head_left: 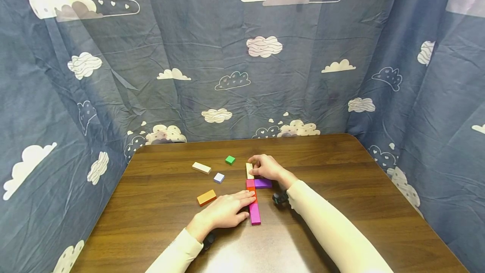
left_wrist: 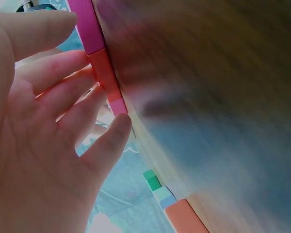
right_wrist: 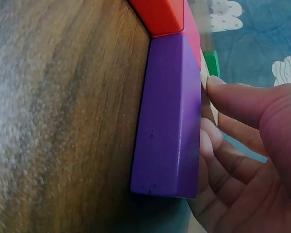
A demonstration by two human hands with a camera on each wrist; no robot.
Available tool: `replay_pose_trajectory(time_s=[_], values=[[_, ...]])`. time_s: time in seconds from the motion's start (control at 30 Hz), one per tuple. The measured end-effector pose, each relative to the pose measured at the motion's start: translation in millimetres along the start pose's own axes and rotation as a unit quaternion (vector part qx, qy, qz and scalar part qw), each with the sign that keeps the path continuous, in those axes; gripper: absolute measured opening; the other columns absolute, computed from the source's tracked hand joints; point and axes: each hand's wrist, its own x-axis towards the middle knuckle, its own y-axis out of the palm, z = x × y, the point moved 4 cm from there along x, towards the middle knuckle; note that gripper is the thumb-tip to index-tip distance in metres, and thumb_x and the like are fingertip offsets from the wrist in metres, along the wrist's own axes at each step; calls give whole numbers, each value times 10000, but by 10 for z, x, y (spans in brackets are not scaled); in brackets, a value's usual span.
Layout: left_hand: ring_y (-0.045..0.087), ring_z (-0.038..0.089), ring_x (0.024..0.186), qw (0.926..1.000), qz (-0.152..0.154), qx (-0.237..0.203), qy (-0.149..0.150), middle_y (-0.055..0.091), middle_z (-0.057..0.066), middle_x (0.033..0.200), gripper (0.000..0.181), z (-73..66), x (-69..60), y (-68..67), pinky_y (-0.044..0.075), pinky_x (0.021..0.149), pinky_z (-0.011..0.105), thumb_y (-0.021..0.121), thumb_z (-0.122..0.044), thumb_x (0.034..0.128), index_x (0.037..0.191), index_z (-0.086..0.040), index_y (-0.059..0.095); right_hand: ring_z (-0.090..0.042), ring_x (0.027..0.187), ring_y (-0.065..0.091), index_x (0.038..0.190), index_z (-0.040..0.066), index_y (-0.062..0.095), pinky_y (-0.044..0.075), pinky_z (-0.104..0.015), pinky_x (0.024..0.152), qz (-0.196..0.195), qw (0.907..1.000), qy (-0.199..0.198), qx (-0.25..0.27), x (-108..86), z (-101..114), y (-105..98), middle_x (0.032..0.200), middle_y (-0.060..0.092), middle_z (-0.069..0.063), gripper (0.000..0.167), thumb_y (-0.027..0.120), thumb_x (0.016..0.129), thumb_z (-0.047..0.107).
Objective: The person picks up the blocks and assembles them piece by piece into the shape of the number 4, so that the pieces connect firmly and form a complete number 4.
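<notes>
A magenta block, a red block and a pink block lie end to end in a column. My left hand rests its extended fingers on the red block from the left side. A purple block sticks out to the right from the pink one. Beyond the pink block lies a cream block, in line with the column, and my right hand pinches it between thumb and fingers. In the right wrist view the purple block hides most of the cream one.
To the left on the brown table lie an orange block, a light blue block, another cream block and a green block. A blue curtain with clouds hangs behind the table.
</notes>
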Motion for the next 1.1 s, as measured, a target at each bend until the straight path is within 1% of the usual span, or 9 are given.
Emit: replay_pose_trajectory(time_s=[0.2, 0.4, 0.67, 1.1], values=[[380, 125, 1432, 10000, -34, 2, 39, 454, -24, 1545, 504, -1, 9, -6, 423, 1082, 405, 597, -312, 1000, 1478, -167, 533, -67, 653, 570, 1236, 22, 675, 472, -277, 670, 27, 10000, -40, -19, 11, 14, 2, 722, 663, 22, 426, 799, 850, 150], [382, 150, 1435, 9999, -81, -23, 115, 457, -2, 1543, 503, -5, 12, -7, 404, 1099, 400, 597, -298, 1002, 1477, -145, 532, -67, 668, 565, 1221, 34, 688, 468, -279, 679, -54, 9999, -54, -98, 4, 30, 8, 718, 647, 47, 411, 804, 844, 150], [377, 138, 1436, 10000, 11, -79, 23, 448, -19, 1549, 503, -4, 1, -4, 429, 1075, 432, 593, -301, 1003, 1482, -162, 528, -65, 666, 563, 1211, 32, 698, 463, -272, 667, -79, 9999, -86, -35, -13, 49, 27, 714, 639, 58, 404, 805, 834, 132], [388, 135, 1429, 9999, -52, 27, 81, 454, -24, 1544, 504, 1, 2, -4, 432, 1074, 410, 596, -320, 999, 1476, -168, 537, -64, 671, 569, 1213, 33, 700, 468, -273, 667, -98, 9999, -32, -22, -15, 45, 33, 726, 648, 53, 411, 805, 824, 115]])
